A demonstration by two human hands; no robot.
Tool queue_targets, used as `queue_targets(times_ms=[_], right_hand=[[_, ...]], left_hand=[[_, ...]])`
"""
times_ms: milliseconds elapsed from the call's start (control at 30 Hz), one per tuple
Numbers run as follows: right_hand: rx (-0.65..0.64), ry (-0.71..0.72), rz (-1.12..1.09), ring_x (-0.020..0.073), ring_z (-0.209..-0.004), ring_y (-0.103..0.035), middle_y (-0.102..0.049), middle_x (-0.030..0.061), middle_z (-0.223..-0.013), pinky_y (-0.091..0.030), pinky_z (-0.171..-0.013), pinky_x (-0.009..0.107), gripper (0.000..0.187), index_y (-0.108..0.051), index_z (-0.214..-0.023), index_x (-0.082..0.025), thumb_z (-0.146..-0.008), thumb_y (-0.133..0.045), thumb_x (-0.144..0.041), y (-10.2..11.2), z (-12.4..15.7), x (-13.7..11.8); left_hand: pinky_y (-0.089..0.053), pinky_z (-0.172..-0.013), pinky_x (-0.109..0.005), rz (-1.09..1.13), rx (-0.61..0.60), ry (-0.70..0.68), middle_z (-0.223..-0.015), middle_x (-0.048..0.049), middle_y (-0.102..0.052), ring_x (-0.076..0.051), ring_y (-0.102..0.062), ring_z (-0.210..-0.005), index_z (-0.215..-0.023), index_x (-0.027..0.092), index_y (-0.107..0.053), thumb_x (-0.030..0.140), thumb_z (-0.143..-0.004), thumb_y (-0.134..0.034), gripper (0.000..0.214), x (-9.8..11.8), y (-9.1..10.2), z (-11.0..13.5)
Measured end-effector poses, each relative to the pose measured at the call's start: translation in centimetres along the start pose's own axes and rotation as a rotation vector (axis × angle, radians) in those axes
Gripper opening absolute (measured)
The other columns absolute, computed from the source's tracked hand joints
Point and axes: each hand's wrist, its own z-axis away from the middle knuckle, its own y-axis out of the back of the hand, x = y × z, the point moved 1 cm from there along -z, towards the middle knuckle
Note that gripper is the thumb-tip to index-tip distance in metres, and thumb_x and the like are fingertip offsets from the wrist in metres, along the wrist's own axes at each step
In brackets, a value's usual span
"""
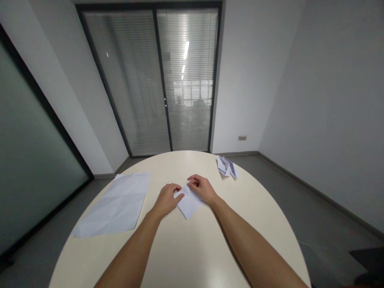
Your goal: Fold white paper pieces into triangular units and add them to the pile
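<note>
Your left hand (168, 199) and right hand (206, 189), half curled, grip unclear, touch the folded white squarish paper (189, 203): likely bendy, pinch its edges.

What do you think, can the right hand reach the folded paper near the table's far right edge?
Probably yes: nothing shows between the right hand and that folded paper, though the hand is busy at the paper square.

- Head view: from above the six-o'clock side of the round-edged table (180, 256), facing forward and down.
- Venetian-blinded glass panels (129, 80) stand well off, near twelve.
- Nearer: left hand (168, 198) toward seven, right hand (204, 189) toward half past five.
</note>
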Motion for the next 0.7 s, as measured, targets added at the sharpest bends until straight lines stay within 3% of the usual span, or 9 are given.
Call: queue_targets(times_ms=[233, 467, 700], right_hand=[[0.014, 0.006, 0.028, 0.0141, -0.068, -0.059, -0.068, -0.0005, -0.075, -0.044, -0.066, 0.026, 0.03, -0.07, -0.113, -0.019, -0.089, -0.062, -0.034, 0.1, 0.0, -0.6], [0.122, -0.018, 0.085, 0.0152, -0.076, -0.061, -0.071, 0.0036, -0.095, -0.048, -0.071, 0.028, 0.04, -0.064, -0.124, -0.02, -0.091, -0.061, -0.041, 0.4, -0.1, -0.2], [0.146, -0.023, 0.037, 0.0142, -0.076, -0.058, -0.067, 0.0037, -0.099, -0.048, -0.073, 0.029, 0.046, -0.064, -0.124, -0.02, -0.08, -0.069, -0.032, 0.5, -0.2, 0.3]], left_hand=[[-0.048, -0.087, -0.033, 0.151, 0.006, 0.059, -0.091, -0.0049, -0.073, -0.02, -0.065, -0.09, -0.09, 0.02, -0.071, 0.026, -0.085, -0.065, 0.01, -0.7, 0.0, -0.3], [-0.047, -0.076, -0.029, 0.187, 0.206, 0.133, -0.086, -0.0033, -0.072, -0.018, -0.064, -0.08, -0.09, 0.02, -0.07, 0.033, -0.087, -0.062, 0.015, -1.5, 0.2, -0.6], [-0.044, -0.066, -0.026, 0.201, 0.309, 0.193, -0.081, -0.0015, -0.071, -0.015, -0.058, -0.067, -0.09, 0.021, -0.07, 0.039, -0.087, -0.059, 0.021, -1.2, 0.8, -0.6]])
